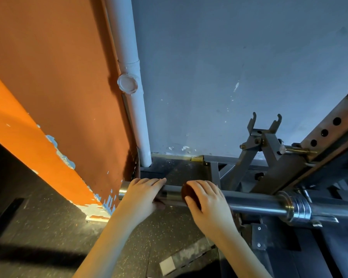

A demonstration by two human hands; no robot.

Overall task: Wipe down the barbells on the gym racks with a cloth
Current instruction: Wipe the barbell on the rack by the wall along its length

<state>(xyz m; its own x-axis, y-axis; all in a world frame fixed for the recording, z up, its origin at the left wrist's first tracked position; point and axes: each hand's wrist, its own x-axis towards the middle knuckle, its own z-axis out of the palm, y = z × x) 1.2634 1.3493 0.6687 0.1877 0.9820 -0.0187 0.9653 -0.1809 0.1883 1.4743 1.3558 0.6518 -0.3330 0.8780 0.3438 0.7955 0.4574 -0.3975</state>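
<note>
Since the barbell (255,203) is a long, smooth steel round running from the lower centre to the right edge, the biggest risk I judge is that it rolls or shifts under a firm rub. How it sits on the rack (325,135) at the right is hidden. Next, the bar's end lies close beside the corner of the orange wall (48,87) at lower left, so a long stroke could knock knuckles against it. Least, the cloth (188,192) could slide off polished metal and leave a strip unwiped.

The orange wall is matte and flakes to blue at its lower edge. The grey wall (229,57) behind is chalky with white chips. The floor (48,221) looks like dark speckled rubber. The rack is square steel tube, its brown upright pierced by round holes. The pipe (127,49), upper centre, is smooth white plastic with a round cap. The barbell is shiny, with a ringed collar at lower right. The cloth is a small, dark brown, soft wad on the bar at lower centre.

The right hand (207,201) curls its fingers over the cloth, thumb pressing its near side. The left hand (141,194), just left of it, lays fairly straight fingers over the bar's end; whether its thumb wraps beneath I cannot tell.
</note>
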